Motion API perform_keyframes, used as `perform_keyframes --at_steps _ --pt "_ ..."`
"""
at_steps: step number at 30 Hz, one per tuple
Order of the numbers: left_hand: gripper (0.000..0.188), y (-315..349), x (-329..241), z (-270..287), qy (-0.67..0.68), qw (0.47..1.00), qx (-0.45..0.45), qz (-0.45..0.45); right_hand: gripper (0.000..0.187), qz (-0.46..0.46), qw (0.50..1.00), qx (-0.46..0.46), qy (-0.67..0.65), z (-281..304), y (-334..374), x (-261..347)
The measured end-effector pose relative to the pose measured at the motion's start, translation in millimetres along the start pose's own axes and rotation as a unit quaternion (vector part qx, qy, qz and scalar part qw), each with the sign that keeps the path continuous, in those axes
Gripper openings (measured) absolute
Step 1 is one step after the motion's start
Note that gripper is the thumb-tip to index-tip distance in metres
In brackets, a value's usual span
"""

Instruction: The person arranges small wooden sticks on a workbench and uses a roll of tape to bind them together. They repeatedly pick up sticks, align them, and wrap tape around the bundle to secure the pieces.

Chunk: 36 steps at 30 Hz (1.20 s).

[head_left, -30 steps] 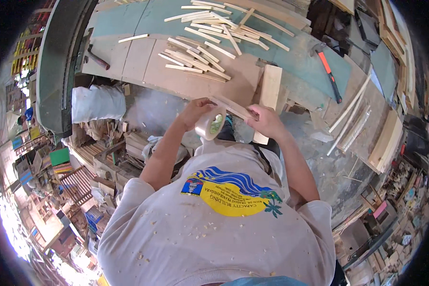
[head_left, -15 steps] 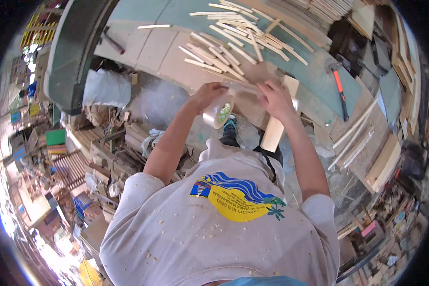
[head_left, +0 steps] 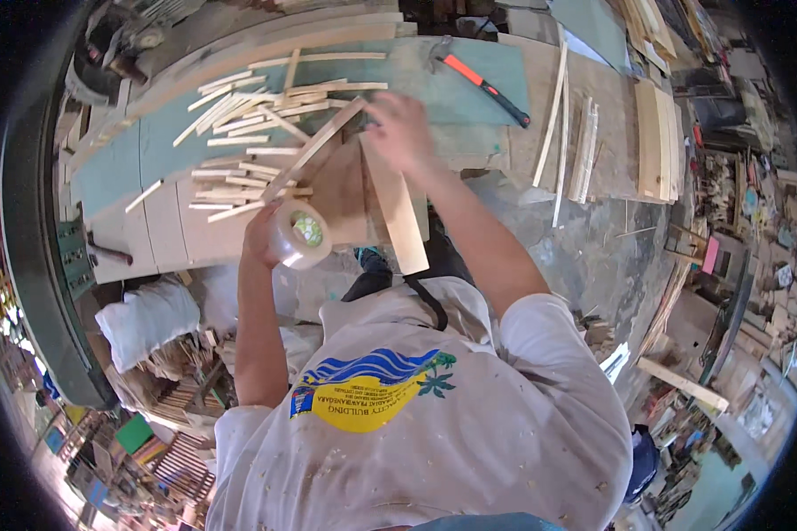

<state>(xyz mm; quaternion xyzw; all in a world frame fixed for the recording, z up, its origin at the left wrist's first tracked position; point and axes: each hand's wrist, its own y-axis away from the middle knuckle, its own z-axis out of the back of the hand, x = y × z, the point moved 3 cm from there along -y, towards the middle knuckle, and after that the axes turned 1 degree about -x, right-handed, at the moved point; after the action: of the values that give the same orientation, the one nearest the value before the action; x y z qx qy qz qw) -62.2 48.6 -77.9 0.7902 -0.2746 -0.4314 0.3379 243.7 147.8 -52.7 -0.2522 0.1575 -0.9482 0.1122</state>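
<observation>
My left hand [head_left: 259, 237] is closed round a wide roll of clear packing tape [head_left: 297, 237], whose side faces up with a green-and-white core label. From the roll a long strip of tape [head_left: 317, 152] runs slantwise up to my right hand [head_left: 400, 134]. Its far end is pinched in the right fingers, which are partly blurred by motion. Beneath and to the left of the strip lie several thin wooden sticks [head_left: 239, 111] in a loose pile on the bench. A pale wooden board [head_left: 394, 212] projects over the bench's near edge, below the right hand.
A hammer [head_left: 483, 84] with an orange-and-black handle lies at the far right of the bench [head_left: 173, 234]. Long strips [head_left: 584, 146] and boards [head_left: 655, 142] rest farther right. A green machine frame [head_left: 31, 203] stands at left, near a white sack [head_left: 148, 323].
My hands have moved apart, right hand up and away, drawing a long strip of tape from the roll. The head view has turned to the right.
</observation>
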Motion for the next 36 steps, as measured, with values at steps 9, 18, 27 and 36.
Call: perform_keyframes --at_steps 9,18,27,36 --pt "0.033 0 7 25 0.033 0.999 -0.024 0.021 0.021 -0.505 0.816 -0.251 0.123 173 90 -285" --pt "0.029 11 -7 -17 -0.011 0.993 -0.114 0.012 0.038 -0.438 0.785 0.13 0.418 211 191 -480" --pt "0.024 -2 16 34 -0.388 0.88 -0.105 -0.255 0.04 -0.406 0.644 -0.145 -0.632 166 19 -207" --pt "0.023 -3 1 -20 -0.115 0.976 -0.173 -0.064 0.031 -0.049 0.867 0.247 -0.431 -47 -8 92"
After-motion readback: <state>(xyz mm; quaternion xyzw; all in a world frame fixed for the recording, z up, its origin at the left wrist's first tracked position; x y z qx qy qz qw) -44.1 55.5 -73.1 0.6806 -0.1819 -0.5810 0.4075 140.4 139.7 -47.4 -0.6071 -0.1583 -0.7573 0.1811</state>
